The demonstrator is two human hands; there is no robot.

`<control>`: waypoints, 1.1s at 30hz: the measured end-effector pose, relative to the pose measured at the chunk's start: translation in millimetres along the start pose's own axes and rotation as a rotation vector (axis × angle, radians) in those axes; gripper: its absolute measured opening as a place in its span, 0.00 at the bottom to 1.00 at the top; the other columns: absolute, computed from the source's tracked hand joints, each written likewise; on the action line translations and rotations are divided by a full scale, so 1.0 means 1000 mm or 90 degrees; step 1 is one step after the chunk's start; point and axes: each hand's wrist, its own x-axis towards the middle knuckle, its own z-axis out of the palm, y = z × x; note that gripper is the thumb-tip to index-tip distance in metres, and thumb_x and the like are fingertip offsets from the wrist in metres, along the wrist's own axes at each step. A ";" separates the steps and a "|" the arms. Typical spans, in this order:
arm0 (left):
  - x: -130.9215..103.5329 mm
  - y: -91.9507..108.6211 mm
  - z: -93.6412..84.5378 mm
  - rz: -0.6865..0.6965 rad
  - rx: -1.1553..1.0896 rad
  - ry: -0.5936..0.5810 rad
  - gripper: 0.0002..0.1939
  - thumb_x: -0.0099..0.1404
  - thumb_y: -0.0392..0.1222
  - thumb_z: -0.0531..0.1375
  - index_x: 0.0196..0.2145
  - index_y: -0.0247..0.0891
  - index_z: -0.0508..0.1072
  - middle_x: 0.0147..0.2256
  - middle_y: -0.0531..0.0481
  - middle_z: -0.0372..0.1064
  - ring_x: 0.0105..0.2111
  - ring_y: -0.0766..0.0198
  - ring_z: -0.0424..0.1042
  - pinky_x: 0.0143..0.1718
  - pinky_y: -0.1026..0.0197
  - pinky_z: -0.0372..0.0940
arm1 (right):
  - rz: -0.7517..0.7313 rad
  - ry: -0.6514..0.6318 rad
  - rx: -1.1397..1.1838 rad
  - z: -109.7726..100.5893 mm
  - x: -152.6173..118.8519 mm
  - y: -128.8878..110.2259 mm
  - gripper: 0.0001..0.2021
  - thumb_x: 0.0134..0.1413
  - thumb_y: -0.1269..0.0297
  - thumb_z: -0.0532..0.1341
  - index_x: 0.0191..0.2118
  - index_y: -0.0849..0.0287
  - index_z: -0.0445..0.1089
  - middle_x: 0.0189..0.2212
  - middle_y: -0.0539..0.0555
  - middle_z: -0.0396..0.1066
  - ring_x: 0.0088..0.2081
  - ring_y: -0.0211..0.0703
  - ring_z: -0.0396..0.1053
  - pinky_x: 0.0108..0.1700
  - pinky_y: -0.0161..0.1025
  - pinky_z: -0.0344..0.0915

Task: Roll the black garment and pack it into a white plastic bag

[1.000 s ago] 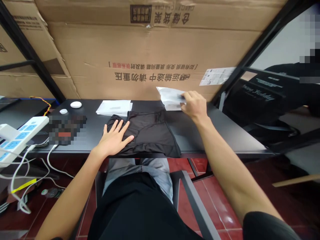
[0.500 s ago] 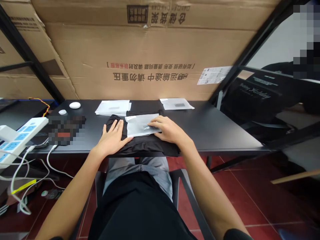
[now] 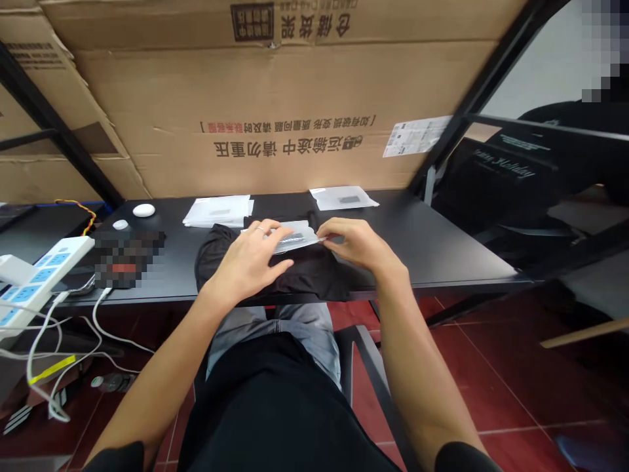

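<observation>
Vs. half a sec ago, L hand (image 3: 250, 262) is no longer spread flat on the black cloth (image 3: 317, 278); it's now over the L part of the white packet (image 3: 305, 235). R hand (image 3: 356, 242) has gone to the packet's R end & pinches that edge btwn thumb & fingers. So prob. both hands now work the packet, which is over the back half of the cloth on the worktop (image 3: 432, 252). Spare packet (image 3: 343, 197) & packet stack (image 3: 219, 211) haven't moved, farther back.

Hard to see: L fingers cover much of the packet, so can't tell if L hand grips or only rests. Dark patch on the packet: print or contents, unclear. Dark item (image 3: 130, 259) at L is pixelated; co-worker (image 3: 515, 167) at R is cut off.
</observation>
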 end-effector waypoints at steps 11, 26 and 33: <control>0.065 0.045 0.060 0.096 0.119 0.024 0.09 0.83 0.36 0.60 0.51 0.37 0.81 0.50 0.40 0.79 0.53 0.50 0.77 0.52 0.50 0.72 | -0.002 -0.005 0.017 -0.006 -0.004 -0.001 0.08 0.63 0.68 0.65 0.31 0.53 0.77 0.33 0.54 0.83 0.35 0.49 0.79 0.41 0.44 0.73; -0.017 -0.028 -0.005 -0.014 0.176 -0.024 0.10 0.81 0.42 0.60 0.42 0.45 0.82 0.46 0.45 0.81 0.50 0.50 0.79 0.44 0.52 0.71 | 0.002 -0.032 0.023 -0.003 -0.005 -0.003 0.06 0.64 0.65 0.65 0.35 0.53 0.80 0.37 0.56 0.86 0.37 0.52 0.81 0.42 0.46 0.74; -0.043 -0.056 -0.038 -0.106 0.132 -0.088 0.06 0.75 0.45 0.65 0.37 0.48 0.81 0.44 0.52 0.82 0.40 0.55 0.79 0.32 0.55 0.61 | 0.014 -0.042 0.028 -0.004 -0.004 -0.011 0.05 0.63 0.65 0.67 0.36 0.53 0.81 0.36 0.55 0.86 0.37 0.51 0.82 0.42 0.45 0.74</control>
